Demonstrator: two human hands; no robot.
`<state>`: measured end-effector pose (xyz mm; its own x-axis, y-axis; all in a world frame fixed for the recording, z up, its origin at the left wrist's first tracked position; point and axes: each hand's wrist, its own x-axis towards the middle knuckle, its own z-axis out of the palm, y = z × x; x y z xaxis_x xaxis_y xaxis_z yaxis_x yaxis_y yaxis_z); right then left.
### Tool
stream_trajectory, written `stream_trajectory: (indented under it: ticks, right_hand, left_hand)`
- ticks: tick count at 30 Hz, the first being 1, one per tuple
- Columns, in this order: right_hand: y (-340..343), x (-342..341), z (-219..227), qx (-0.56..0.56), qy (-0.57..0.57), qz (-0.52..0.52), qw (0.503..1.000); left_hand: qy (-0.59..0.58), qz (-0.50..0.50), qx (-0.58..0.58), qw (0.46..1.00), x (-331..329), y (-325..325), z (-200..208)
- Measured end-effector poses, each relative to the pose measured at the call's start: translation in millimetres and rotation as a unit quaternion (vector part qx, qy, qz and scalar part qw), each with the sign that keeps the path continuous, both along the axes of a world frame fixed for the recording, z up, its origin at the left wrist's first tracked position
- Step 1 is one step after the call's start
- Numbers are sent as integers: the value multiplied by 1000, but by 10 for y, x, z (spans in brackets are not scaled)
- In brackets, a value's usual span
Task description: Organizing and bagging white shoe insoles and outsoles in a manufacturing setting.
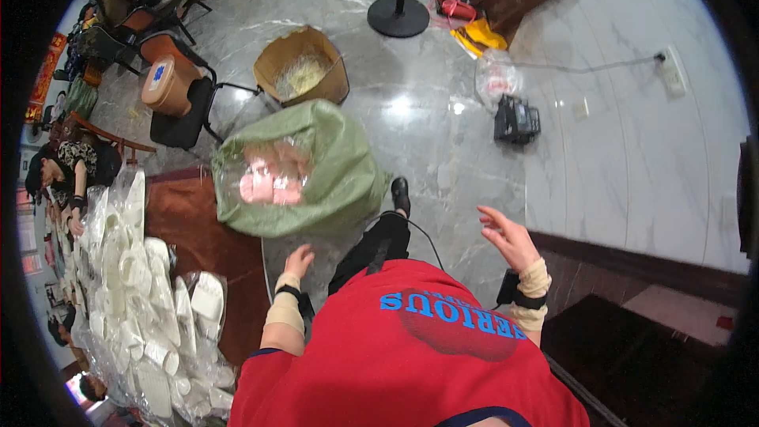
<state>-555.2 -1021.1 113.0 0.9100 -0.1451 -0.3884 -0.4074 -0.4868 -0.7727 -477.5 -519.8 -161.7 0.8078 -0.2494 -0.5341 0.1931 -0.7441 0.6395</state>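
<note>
My left hand (pixel 299 261) hangs beside the brown table edge, below a large green woven sack (pixel 340 166). Its fingers reach forward, slightly apart, and hold nothing. Out to the right, my right hand (pixel 510 241) is raised over the grey floor, fingers spread and touching nothing. The sack stands with its mouth open, showing pink items (pixel 273 182) in clear plastic bags; their exact kind is unclear. On the table to my left lies a heap of white slippers (pixel 134 273), many wrapped in clear plastic.
Beyond the sack stands an open cardboard box (pixel 336 83) with pale scraps inside. A tan bin (pixel 170 85) rests on a black chair (pixel 186 122). A black stand base (pixel 398 16) and a black device (pixel 516 120) are on the floor. A person (pixel 67 170) sits at the table's far side.
</note>
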Motion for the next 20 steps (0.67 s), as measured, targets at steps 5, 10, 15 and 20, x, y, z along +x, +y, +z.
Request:
stream_trajectory:
  ticks: [5, 10, 15, 20]
  right_hand:
    - [-795, 705, 142, -119, 23, -48, 991]
    - [-1380, 1742, 296, -133, -4, -51, 990]
    - [-1764, 2857, 95, -103, 9, -20, 994]
    - [-2137, 4233, -19, -85, 14, 95, 992]
  left_hand:
    - [314, 215, 132, 915, 215, -103, -495]
    - [87, 162, 36, 982, 1388, -610, -520]
    - [-2, 145, -72, 987, 2856, -1830, 245]
    - [47, 185, -24, 981, 3430, -1964, -57]
